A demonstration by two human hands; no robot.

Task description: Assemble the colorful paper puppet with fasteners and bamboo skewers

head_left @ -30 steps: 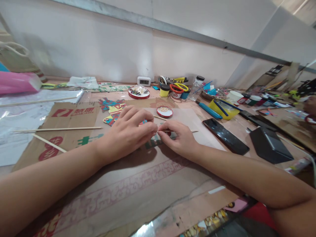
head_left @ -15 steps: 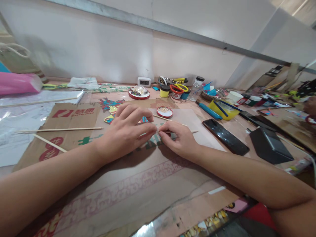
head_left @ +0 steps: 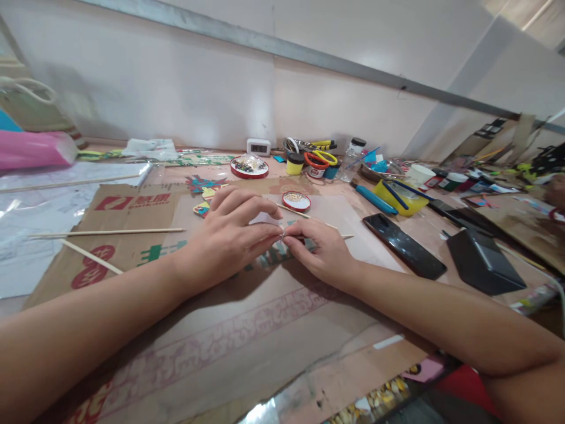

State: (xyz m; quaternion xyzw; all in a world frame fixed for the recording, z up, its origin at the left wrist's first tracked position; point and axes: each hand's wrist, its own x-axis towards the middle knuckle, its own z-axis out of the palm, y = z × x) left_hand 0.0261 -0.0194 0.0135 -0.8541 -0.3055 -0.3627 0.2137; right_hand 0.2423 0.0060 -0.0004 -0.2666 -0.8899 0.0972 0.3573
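Note:
My left hand (head_left: 241, 232) and my right hand (head_left: 320, 244) meet fingertip to fingertip above the paper-covered cardboard. Between their pinched fingers shows a tiny silvery piece (head_left: 281, 233), too small to name. The left thumb and index finger press together, with the other fingers arched above. My right thumb and index finger close on the same spot. A brightly coloured cutout (head_left: 202, 209) lies behind the left hand, partly covered. Just beyond the fingertips sits a red-rimmed lid (head_left: 296, 201) of small beads. Thin wooden sticks (head_left: 348, 236) stick out behind my right hand.
More sticks (head_left: 110, 232) lie on the cardboard (head_left: 88, 218) at left. A phone (head_left: 404, 244), a black stand-like object (head_left: 483, 262) and a yellow container (head_left: 408, 203) occupy the right. Along the wall stand a larger dish of beads (head_left: 249, 166), a small clock (head_left: 258, 146), scissors and paint jars.
The left fingers have come down slightly, and the silvery piece between the fingertips shows more plainly. The coloured cutout has shifted a little to the right. My right hand stays almost still.

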